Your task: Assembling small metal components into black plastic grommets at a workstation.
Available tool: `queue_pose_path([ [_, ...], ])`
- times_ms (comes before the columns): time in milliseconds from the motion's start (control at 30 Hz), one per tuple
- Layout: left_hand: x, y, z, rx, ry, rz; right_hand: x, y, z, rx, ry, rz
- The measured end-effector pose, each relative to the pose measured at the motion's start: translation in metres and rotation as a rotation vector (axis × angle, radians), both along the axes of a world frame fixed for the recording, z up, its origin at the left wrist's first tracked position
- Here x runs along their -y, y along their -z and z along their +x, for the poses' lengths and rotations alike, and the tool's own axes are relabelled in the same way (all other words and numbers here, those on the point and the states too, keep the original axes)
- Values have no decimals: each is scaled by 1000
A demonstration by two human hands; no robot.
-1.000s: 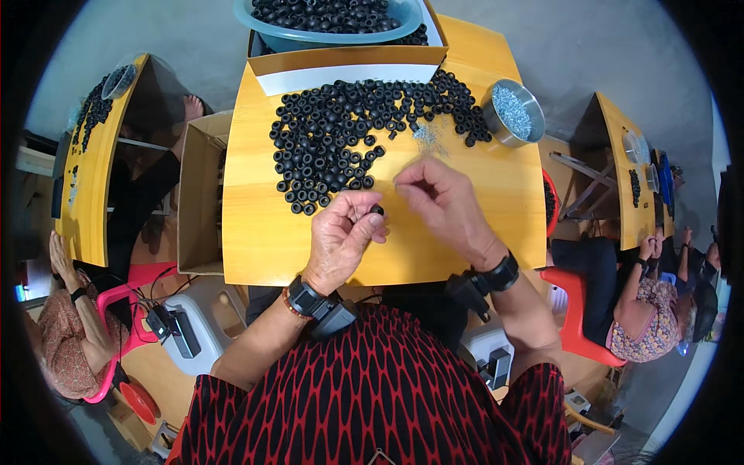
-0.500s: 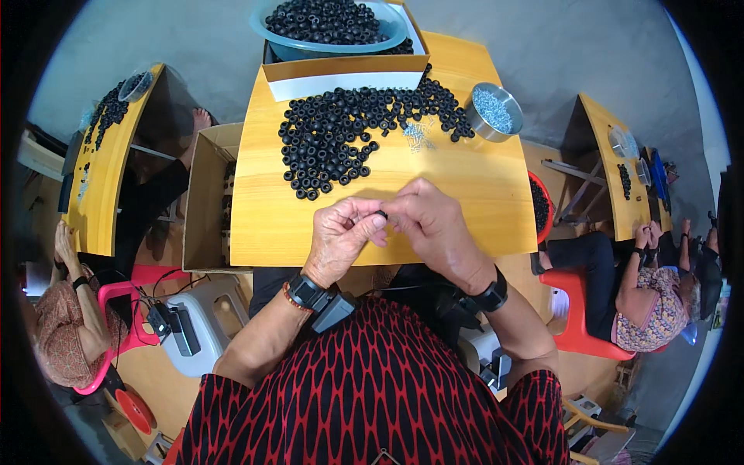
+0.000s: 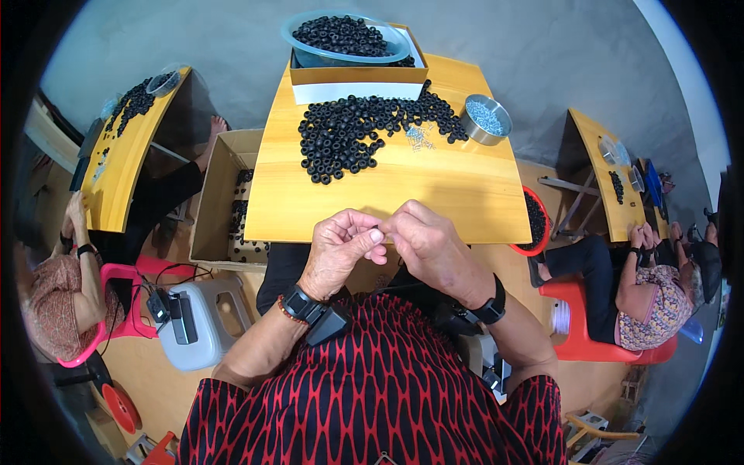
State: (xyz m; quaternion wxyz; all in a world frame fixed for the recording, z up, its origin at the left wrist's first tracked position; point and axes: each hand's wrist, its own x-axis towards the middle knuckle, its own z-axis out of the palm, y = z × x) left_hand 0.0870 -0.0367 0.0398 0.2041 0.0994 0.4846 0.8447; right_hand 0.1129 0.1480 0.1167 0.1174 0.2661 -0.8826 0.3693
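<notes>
My left hand (image 3: 341,248) and my right hand (image 3: 430,244) meet at the fingertips over the near edge of the yellow wooden table (image 3: 434,190). Between the fingertips sits a small black ring (image 3: 377,229), mostly hidden; both hands pinch it. Farther back on the table lies a pile of black rubber rings (image 3: 360,128). A few small silver screws (image 3: 418,138) lie beside the pile. A round metal tin (image 3: 485,119) of screws stands at the right of the pile.
A cardboard box (image 3: 356,75) with a blue bowl (image 3: 345,37) of black rings stands at the table's far edge. An open carton (image 3: 221,198) of rings sits at the left, a red basin (image 3: 535,221) at the right. Other people work at neighbouring yellow tables.
Both hands have drawn back from over the table toward my body, still joined at the fingertips. The view has tilted, so the table appears farther away.
</notes>
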Motion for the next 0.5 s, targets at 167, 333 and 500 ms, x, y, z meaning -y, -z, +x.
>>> queue_pose_path([
  [167, 8, -5, 13, -22, 97, -35, 0, -10, 19, 4, -63, 98],
  [333, 16, -11, 25, 8, 128, 29, 6, -11, 28, 24, -61, 60],
  [500, 21, -1, 33, 11, 129, 124, 14, -5, 34, 24, -50, 4],
])
